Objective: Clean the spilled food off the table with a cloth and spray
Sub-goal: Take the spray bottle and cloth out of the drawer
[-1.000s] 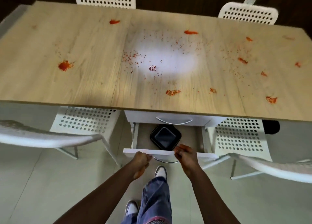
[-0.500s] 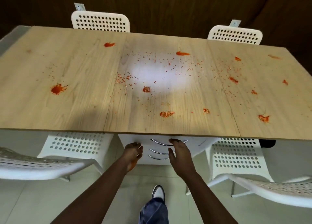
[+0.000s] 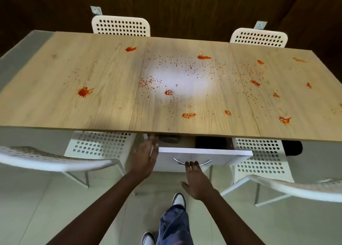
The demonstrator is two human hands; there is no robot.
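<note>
**Item: spill clean-up, supply search at drawer**

Location: wooden table, 3 panels, seen from above. Top drawer beneath the near edge, pulled partly out; dark contents inside, too shadowed to identify.

Hands:
- Right hand: fingers straight, fingertips hooked under or touching the curved metal handle; nothing gripped in the palm.
- Left hand: relaxed and fairly wide, resting against the drawer's left corner, reaching toward the opening; holding nothing visible. Slight motion blur.

Step in hand, judged: opening the drawer to find cloth and spray. Neither visible anywhere in view.

Handling notes: pull straight out by the handle, evenly, to avoid racking the drawer on its runners. Steady the side with the left hand. Open far enough to clear the overhanging tabletop before reaching in. Mind the white perforated chairs tucked close on both sides.

Spilled food: red-orange, looks like sauce or chilli paste. About 12 larger smears and blobs, spread over all 3 panels, heaviest on the middle and right ones. Fine specks scattered densely around the bright glare patch at centre. Some smears streaked, possibly part-dried. No wiping evident; task at its opening stage.
</note>
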